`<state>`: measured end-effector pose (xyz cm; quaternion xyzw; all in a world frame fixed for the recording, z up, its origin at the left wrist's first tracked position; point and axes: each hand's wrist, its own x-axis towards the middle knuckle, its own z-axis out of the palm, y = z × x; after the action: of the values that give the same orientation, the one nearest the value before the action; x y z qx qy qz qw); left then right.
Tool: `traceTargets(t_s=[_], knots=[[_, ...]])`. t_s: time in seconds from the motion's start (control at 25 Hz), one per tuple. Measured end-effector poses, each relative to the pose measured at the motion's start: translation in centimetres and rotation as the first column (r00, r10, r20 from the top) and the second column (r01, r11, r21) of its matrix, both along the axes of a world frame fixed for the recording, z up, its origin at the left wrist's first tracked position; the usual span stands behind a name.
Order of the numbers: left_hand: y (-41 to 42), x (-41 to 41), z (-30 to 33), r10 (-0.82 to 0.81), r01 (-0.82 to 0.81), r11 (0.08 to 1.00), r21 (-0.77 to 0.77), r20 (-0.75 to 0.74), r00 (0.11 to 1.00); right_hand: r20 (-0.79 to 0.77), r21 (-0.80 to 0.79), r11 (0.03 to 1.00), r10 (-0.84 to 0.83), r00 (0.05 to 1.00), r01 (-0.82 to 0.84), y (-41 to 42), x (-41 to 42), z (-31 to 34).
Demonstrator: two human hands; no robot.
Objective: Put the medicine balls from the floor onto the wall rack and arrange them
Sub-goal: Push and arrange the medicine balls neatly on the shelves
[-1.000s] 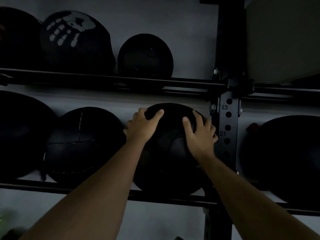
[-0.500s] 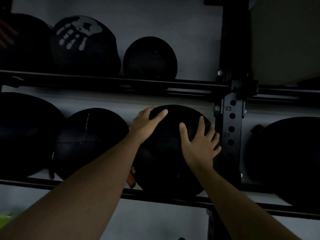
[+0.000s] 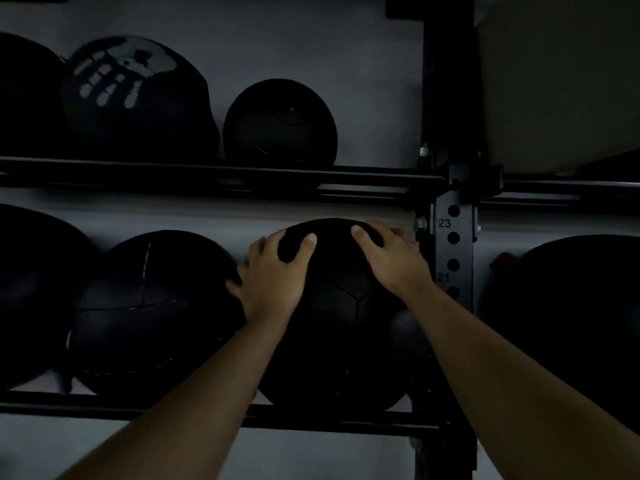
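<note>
A black medicine ball [image 3: 341, 327] rests on the lower rail [image 3: 329, 422] of the wall rack, just left of the upright post [image 3: 453, 251]. My left hand [image 3: 273, 278] grips its upper left side, thumb over the top. My right hand [image 3: 391, 258] lies over its upper right, fingers curling behind the top. A stitched black ball [image 3: 152, 310] sits touching it on the left, and a larger one [image 3: 31, 292] lies at the far left. Another big ball [image 3: 568, 323] sits right of the post.
The upper rail [image 3: 207, 174] carries a small black ball [image 3: 280, 123], a ball with a white handprint [image 3: 135, 98] and a dark one [image 3: 24, 98] at the left edge. A grey wall is behind. The scene is dim.
Both hands have shifted up on the ball, from flat on its front to curled over its top. The ball stays on the lower rail.
</note>
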<state>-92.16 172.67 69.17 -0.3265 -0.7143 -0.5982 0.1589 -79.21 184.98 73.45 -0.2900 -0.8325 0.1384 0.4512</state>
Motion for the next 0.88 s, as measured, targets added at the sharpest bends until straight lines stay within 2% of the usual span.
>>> traceTargets(t_s=[0.08,0.12,0.24,0.32,0.4,0.48,0.56,0.72,0.8,0.88], knots=[[0.5,2.8,-2.0,0.039,-0.05,0.997,0.057,0.167,0.985,0.02,-0.003,1.0,-0.011,1.0,0.012,0.4,-0.1,0.5],[0.8,4.0,-2.9,0.046,-0.062,0.994,0.086,0.182,0.982,0.028,-0.015,1.0,-0.003,1.0,0.003,0.7,-0.1,1.1],[1.8,4.2,-3.7,0.095,-0.113,0.984,0.141,0.133,0.987,0.023,-0.082,0.995,0.061,0.998,-0.059,0.3,-0.2,2.5],[1.7,2.1,-3.4,0.086,-0.103,0.979,0.179,0.097,0.992,0.044,-0.056,0.998,0.04,0.998,-0.037,0.1,-0.2,1.8],[1.2,-1.4,-3.7,-0.02,0.023,0.978,0.207,-0.014,1.0,0.029,0.043,0.996,-0.073,0.997,0.072,-1.4,0.2,-0.4],[-0.2,-4.9,-3.5,-0.174,0.193,0.968,0.16,-0.129,0.976,0.017,0.169,0.97,-0.181,0.983,0.176,-2.9,0.8,-2.4],[-0.9,-5.8,-3.0,-0.25,0.264,0.958,0.108,-0.126,0.96,0.022,0.222,0.959,-0.188,0.982,0.178,-3.1,1.3,-2.7],[-0.3,-2.3,-2.7,-0.24,0.204,0.943,0.262,0.112,0.964,-0.015,0.152,0.988,-0.015,1.0,0.017,-2.1,1.0,-1.9],[0.2,0.9,-3.4,-0.121,0.097,0.973,0.209,0.106,0.987,-0.048,0.138,0.99,0.038,0.998,-0.031,-1.5,1.1,-1.9],[0.7,2.0,-3.8,-0.011,0.004,0.981,0.192,0.034,0.999,-0.017,0.152,0.988,0.041,0.999,-0.038,-0.9,1.6,-2.2]])
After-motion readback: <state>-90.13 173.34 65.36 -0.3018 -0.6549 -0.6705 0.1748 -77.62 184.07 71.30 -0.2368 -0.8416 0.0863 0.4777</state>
